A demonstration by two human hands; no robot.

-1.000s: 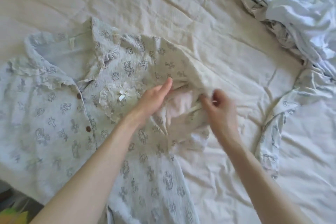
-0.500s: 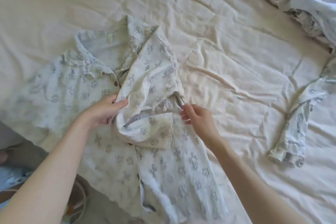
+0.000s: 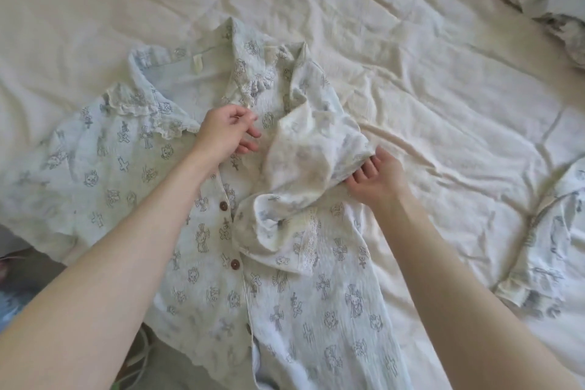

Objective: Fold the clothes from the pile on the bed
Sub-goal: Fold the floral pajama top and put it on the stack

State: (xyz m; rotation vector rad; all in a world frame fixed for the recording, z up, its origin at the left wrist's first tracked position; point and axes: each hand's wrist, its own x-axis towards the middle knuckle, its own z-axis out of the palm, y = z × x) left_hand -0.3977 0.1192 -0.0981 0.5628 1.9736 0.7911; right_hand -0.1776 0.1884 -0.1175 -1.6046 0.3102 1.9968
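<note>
Shirt [image 3: 285, 263] lies flat on the bed [image 3: 443, 89], sleeve [image 3: 310, 161] mid-fold: right hand [image 3: 376, 177] seems open under it, left hand [image 3: 226, 133] relaxed, holding nothing; next, flatten that sleeve inward.

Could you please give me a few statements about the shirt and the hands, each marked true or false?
1. The printed button-up shirt lies on the cream bedsheet. True.
2. The shirt's buttons are white. False: the buttons are brown.
3. The sleeve on the right hand's side is folded in over the shirt front. True.
4. The right hand rests on the collar. False: it is at the folded sleeve's edge; the left hand is near the collar.
</note>
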